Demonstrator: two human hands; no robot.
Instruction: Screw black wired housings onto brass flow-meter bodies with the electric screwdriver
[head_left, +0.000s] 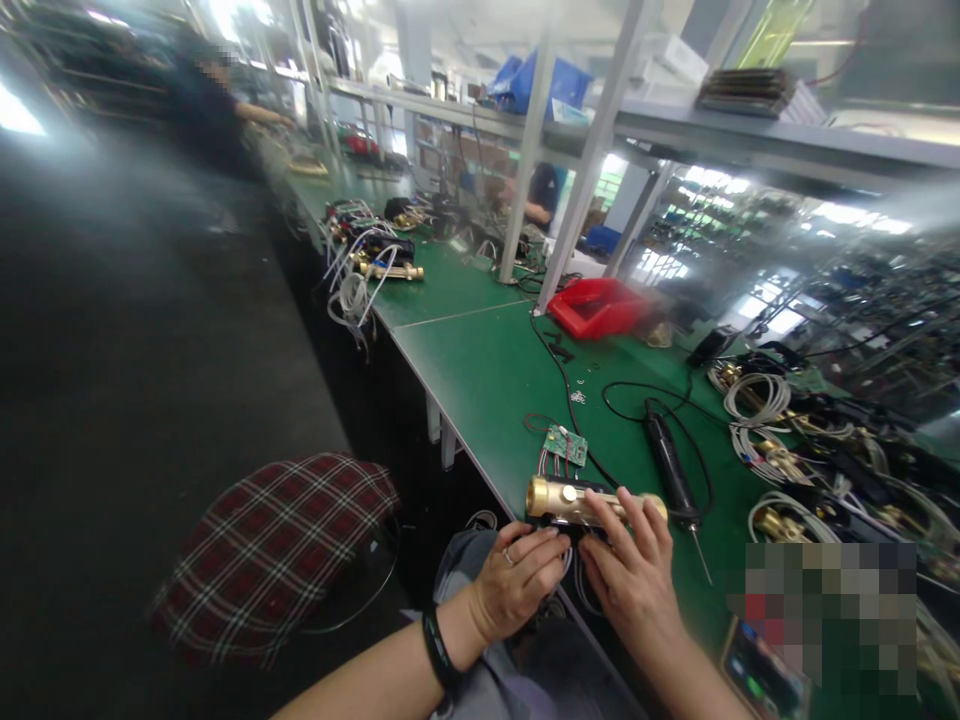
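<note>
Item: plaid cushion (pixel 285 550), well to the left of the brass tube (pixel 555 497).
Item: left hand (pixel 517 580), at the tube's near left side; fingers curled inward, tips at its dark underside; whether they grip anything there, cannot tell.
Item: circuit board (pixel 566 446), green, just beyond the tube, with thin leads running toward it.
Item: the tube itself, lying crosswise at the near edge of the green table (pixel 472 360).
Item: red bin (pixel 600 308), well beyond the tube.
Item: right hand (pixel 634 570), fingers partly open and laid over the tube's right half, thumb on the near side; a loose hold.
Item: power screwdriver (pixel 667 455), black, beside the tube's right end.
Item: coiled cables (pixel 757 400), farther right of the tube.
Risks, as judged: a roll or sharp lift of the tube could strain the leads or drag the board; a slack grip could let it slip off the edge.
Markings: none legible.
</note>
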